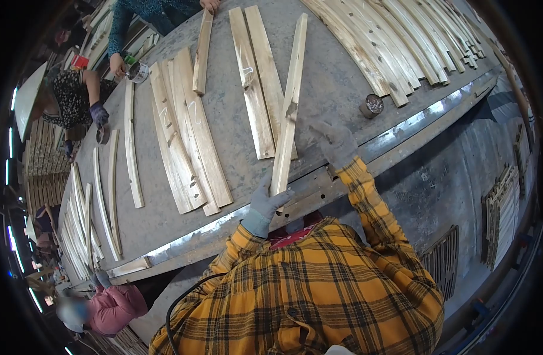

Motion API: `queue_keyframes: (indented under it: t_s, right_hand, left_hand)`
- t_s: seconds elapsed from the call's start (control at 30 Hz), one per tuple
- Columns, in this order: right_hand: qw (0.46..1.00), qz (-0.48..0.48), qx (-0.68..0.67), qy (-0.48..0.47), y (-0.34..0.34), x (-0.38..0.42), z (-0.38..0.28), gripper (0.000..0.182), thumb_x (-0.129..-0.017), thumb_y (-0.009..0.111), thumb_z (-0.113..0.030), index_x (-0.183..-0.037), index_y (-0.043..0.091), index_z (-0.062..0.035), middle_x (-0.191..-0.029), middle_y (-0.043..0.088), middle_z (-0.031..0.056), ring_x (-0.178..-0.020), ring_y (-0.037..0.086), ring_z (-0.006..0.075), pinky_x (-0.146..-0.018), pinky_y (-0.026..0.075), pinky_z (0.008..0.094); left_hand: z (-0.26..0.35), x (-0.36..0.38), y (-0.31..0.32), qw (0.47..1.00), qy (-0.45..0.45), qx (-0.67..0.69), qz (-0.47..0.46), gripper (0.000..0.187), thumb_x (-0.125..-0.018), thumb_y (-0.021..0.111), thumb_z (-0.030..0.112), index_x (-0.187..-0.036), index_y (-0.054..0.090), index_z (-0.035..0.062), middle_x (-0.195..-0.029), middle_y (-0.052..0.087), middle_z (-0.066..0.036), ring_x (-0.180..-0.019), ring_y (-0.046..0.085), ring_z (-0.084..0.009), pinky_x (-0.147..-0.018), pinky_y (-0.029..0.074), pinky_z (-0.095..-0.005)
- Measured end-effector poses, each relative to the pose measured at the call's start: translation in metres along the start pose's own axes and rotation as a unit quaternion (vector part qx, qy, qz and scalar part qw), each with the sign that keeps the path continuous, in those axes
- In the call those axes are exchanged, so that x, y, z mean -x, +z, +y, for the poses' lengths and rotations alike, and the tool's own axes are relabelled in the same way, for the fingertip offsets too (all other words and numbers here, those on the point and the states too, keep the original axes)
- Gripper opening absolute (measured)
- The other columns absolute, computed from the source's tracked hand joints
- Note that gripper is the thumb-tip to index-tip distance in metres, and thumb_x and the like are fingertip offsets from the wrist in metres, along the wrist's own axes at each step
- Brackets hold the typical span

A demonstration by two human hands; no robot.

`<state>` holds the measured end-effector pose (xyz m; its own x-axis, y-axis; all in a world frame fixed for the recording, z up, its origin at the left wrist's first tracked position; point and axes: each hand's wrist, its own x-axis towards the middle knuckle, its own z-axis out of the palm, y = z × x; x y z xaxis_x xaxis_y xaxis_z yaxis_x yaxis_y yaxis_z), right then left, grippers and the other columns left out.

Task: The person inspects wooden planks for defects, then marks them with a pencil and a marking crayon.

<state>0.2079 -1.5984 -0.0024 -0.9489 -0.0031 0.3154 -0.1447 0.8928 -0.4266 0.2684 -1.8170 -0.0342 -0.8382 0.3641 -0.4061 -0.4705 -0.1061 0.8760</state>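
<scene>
My left hand (260, 208), in a grey glove, is closed around the near end of a long wooden strip (288, 118). The strip is raised at a slant over two boards (252, 89) lying side by side on the grey table (224, 53). A dark knot shows about halfway up the strip. To its right is my gloved right hand (335, 144), smeared by motion, its fingers pointing toward the strip; whether they hold anything cannot be made out. A small round tin (372, 106) with brownish contents stands further right.
Many long strips (395, 41) lie at the far right. Wider boards (179, 136) and thin strips (105, 201) lie to the left. Co-workers stand across the table and at the left; one person's hand (118, 65) is by a can (137, 72). A metal edge (401, 131) runs along my side.
</scene>
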Motion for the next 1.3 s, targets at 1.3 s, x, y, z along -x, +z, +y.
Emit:
queue_keyframes:
  t_s: [1.3]
  right_hand:
    - [0.976,0.053,0.126,0.168,-0.007,0.045,-0.024,0.048,-0.066,0.073,-0.031,-0.104,0.055,-0.0078,-0.095,0.054,0.0142,-0.081,0.058,0.032,-0.071,0.049,0.0401]
  left_hand:
    - [0.075,-0.18,0.011,0.908,-0.053,-0.391,0.143,0.09,-0.065,0.078,0.033,-0.129,0.025,-0.0029,-0.124,0.045,-0.024,-0.113,0.049,-0.0351,-0.092,0.044,-0.0404]
